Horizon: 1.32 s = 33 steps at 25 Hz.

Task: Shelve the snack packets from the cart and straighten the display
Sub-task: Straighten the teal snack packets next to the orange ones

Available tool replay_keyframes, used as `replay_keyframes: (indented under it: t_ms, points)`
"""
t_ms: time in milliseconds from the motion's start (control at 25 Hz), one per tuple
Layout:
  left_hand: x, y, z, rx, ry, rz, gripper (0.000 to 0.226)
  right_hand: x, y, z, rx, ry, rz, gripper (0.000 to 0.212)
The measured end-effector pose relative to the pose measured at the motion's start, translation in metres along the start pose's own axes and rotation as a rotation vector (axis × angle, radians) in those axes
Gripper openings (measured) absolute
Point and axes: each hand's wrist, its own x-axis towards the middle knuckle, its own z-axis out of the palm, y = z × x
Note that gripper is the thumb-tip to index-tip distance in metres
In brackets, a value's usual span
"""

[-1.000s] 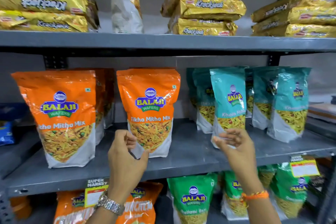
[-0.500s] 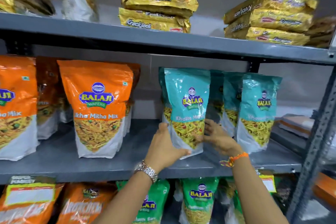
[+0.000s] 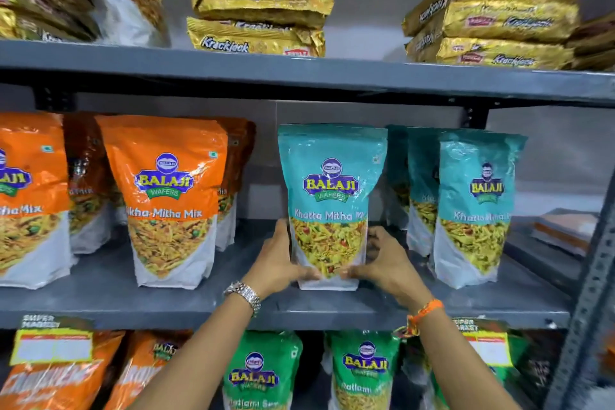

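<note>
Head view: both forearms reach up to the middle shelf [image 3: 100,296]. The left hand [image 3: 278,263] and right hand [image 3: 387,261] clasp the lower sides of a teal snack pouch [image 3: 332,196], thumbs across its front near the base. The pouch stands upright on the grey metal shelf, glossy and crinkled, between an orange pouch [image 3: 169,200] and more teal pouches [image 3: 472,206].
</note>
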Motion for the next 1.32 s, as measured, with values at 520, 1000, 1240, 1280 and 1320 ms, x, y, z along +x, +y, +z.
replay_keyframes:
  t_ms: [520,1000,1240,1280,1320]
  points:
    - [0.002,-0.012,0.0,-0.069,-0.036,-0.014,0.101,0.091,-0.003,0.001,0.131,0.115,0.105,0.061]
    - [-0.005,-0.008,0.0,-0.168,-0.04,-0.044,0.096,0.093,-0.001,-0.002,0.104,-0.118,0.049,0.06]
    - [-0.007,-0.006,-0.002,-0.155,-0.049,-0.062,0.096,0.076,-0.016,-0.004,0.098,-0.126,0.065,0.061]
    - [-0.01,-0.004,-0.001,-0.143,-0.046,-0.061,0.097,0.07,-0.021,-0.005,0.098,-0.11,0.065,0.063]
    - [-0.015,-0.003,0.0,-0.129,-0.026,-0.051,0.102,0.062,-0.025,-0.006,0.105,-0.08,0.062,0.065]
